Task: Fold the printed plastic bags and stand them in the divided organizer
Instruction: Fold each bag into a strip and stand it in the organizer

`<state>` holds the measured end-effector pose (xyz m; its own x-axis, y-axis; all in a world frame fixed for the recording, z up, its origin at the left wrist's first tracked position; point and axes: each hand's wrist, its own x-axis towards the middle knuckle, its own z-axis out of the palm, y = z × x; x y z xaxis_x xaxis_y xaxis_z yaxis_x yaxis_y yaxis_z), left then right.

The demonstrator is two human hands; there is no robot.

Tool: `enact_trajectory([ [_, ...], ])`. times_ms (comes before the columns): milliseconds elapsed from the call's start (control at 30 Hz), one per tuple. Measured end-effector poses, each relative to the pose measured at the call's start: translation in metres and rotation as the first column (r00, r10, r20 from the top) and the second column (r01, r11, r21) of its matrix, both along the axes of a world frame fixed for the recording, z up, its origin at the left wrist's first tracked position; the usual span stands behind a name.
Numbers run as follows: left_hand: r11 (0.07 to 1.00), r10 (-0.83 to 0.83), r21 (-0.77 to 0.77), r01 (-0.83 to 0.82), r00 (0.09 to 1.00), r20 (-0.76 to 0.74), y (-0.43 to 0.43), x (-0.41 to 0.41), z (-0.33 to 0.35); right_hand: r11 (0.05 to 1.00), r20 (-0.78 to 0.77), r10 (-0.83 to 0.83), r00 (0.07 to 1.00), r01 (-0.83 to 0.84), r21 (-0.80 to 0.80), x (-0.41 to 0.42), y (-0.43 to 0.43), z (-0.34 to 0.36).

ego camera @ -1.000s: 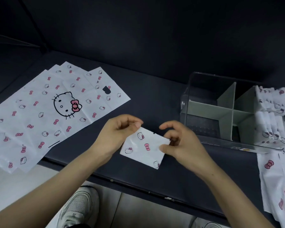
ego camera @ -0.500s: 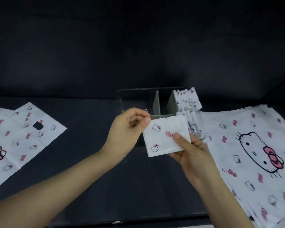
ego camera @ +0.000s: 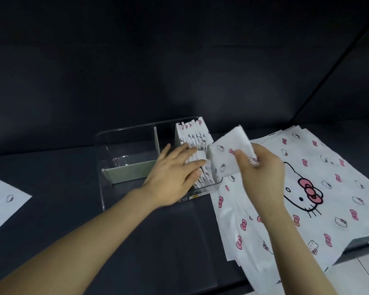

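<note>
A clear organizer with grey dividers stands on the dark table. Several folded printed bags stand upright in its right compartments. My right hand pinches a folded white bag with pink bows, holding it just above the organizer's right edge. My left hand lies over the front right compartment, fingers spread and pressing the standing folded bags there toward the left.
A stack of flat printed bags with a large cat face lies right of the organizer, overhanging the table edge. Another flat bag shows at the far left. A dark wall rises behind the table.
My left hand let go of the folded bag and went to the standing bags in the organizer. My right hand carried the folded bag to the organizer's right side. The view shifted closer.
</note>
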<state>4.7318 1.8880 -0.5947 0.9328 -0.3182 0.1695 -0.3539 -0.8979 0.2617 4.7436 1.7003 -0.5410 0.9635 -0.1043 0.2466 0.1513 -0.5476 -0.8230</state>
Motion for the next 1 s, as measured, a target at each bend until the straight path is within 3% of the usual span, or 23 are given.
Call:
enact_trajectory([
  [100,1.0,0.002,-0.001,-0.002,0.999,0.055,0.004,-0.002,-0.005,0.98,0.01,0.079,0.997,-0.076,-0.184,0.01,0.013,-0.009],
  [200,1.0,0.008,-0.017,-0.007,0.997,0.082,0.003,-0.004,-0.006,0.888,-0.018,0.127,0.992,-0.122,-0.443,0.02,0.025,-0.026],
  [333,0.999,0.033,-0.03,-0.03,0.995,0.091,0.001,-0.005,-0.009,0.782,-0.101,0.149,0.984,-0.18,-0.597,0.024,0.035,-0.051],
  [400,0.999,0.036,-0.037,-0.033,0.994,0.101,0.001,-0.006,-0.009,0.779,-0.083,0.162,0.983,-0.179,-0.601,0.021,0.036,-0.061],
  [533,0.997,0.058,-0.057,-0.052,0.994,0.097,0.004,-0.011,-0.01,0.788,0.156,0.131,0.979,-0.007,-0.616,0.018,0.035,-0.074],
  [733,0.996,0.081,-0.027,-0.08,0.994,0.074,0.014,-0.02,-0.01,0.759,0.148,0.13,0.98,-0.003,-0.651,0.017,0.037,-0.077],
  [867,0.994,0.105,-0.039,-0.103,0.993,0.048,0.034,-0.039,0.0,0.735,0.263,0.065,0.962,0.132,-0.665,0.002,0.047,-0.064],
  [933,0.992,0.127,0.003,-0.127,0.991,0.053,0.056,-0.059,0.004,0.765,0.345,0.073,0.936,0.169,-0.621,-0.012,0.063,-0.053],
  [1000,0.983,0.172,0.056,-0.176,0.983,0.069,0.087,-0.088,0.004,0.826,0.386,0.151,0.91,0.098,-0.555,-0.031,0.087,-0.044],
])
